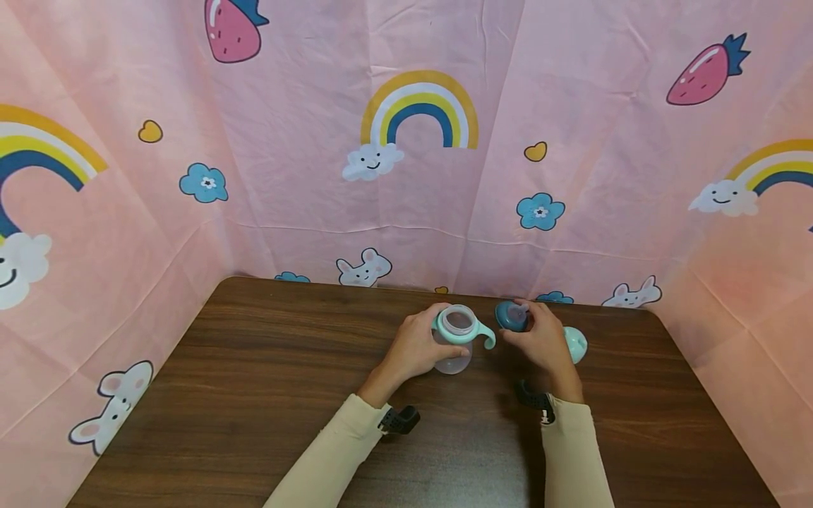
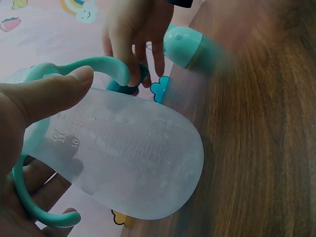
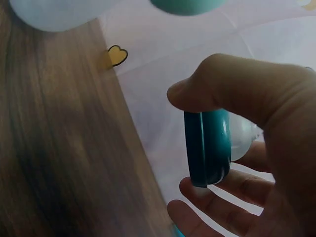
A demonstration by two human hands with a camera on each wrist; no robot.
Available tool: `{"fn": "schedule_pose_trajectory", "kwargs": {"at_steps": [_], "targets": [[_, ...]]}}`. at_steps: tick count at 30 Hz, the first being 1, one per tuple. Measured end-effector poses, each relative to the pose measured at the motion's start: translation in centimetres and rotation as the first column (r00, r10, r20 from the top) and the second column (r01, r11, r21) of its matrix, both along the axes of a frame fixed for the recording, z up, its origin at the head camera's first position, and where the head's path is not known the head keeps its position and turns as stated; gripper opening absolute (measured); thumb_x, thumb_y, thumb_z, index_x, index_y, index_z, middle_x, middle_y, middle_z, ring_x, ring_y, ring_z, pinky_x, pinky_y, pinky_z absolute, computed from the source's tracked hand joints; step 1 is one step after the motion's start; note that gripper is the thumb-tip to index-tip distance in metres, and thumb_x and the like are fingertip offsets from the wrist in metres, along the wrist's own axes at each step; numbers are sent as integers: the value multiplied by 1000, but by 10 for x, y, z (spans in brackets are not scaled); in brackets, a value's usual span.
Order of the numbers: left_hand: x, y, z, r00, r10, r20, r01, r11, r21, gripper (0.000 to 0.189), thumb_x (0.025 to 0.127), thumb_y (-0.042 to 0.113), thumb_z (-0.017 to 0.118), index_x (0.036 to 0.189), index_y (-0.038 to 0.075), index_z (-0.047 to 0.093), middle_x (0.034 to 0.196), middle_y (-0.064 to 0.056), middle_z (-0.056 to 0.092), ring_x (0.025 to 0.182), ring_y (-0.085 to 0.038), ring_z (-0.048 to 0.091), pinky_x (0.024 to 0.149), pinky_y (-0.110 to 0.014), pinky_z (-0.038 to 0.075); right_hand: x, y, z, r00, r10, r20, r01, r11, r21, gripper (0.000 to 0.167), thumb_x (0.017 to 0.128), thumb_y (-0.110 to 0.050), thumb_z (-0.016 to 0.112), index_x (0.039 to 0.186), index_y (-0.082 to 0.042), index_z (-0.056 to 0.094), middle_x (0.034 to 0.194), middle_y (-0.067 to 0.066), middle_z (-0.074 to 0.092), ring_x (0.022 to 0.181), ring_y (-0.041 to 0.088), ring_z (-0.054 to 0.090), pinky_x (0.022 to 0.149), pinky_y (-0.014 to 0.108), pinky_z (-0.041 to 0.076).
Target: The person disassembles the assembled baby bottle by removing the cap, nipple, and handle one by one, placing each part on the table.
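Note:
My left hand (image 1: 416,346) grips a clear baby bottle (image 1: 452,361) near its top, thumb in front and fingers behind. A mint two-handled holder (image 1: 486,336) rings the bottle's neck, and the mouth is uncovered. In the left wrist view, raised measuring marks run along the frosted bottle (image 2: 133,153). Just to the right, my right hand (image 1: 540,340) holds a dark teal collar with a clear teat (image 1: 510,316) by its edges. In the right wrist view, the thumb presses the upper rim of the collar (image 3: 215,148), with fingertips under the lower rim.
A mint dome-shaped cap (image 1: 576,344) stands on the brown wooden table (image 1: 254,409), right beside my right hand and partly behind it. A pink printed cloth (image 1: 292,141) hangs along the table's back edge and both sides.

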State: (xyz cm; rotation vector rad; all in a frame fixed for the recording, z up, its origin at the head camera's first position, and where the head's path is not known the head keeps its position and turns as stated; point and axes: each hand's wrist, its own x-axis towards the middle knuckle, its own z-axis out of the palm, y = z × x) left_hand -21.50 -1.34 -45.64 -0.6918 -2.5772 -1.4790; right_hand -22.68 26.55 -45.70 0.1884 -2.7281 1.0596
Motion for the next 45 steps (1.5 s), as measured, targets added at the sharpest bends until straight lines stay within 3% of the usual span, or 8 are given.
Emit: {"fn": "schedule_pose_trajectory", "kwargs": {"at_steps": [14,29,45], "targets": [[0,0,-1,1000,-6,-7,6,1000,-2,78,81,29,102,146,6,64,134,-11,75,121,-31,71,102,-54,56,-2,4,-12,997,-11,80,8,999,38,71,90,-22,87,147,9,61,126,30,65,106,43,63,92,62,53],[1,0,1,1000,-4,-2,4,1000,-5,78,82,29,102,146,6,64,134,-12,75,121,-32,71,102,-54,56,-3,8,-16,991,-19,135,9,997,72,73,89,-21,87,148,11,59,143,38,59,129,56,58,109,69,46],[0,0,0,1000,-2,-1,2,1000,-18,80,81,32,102,147,7,64,133,-13,75,119,-30,72,102,-52,57,-4,12,-20,990,-38,134,25,995,99,75,84,-21,88,146,12,59,139,39,60,126,57,59,106,69,48]]}}
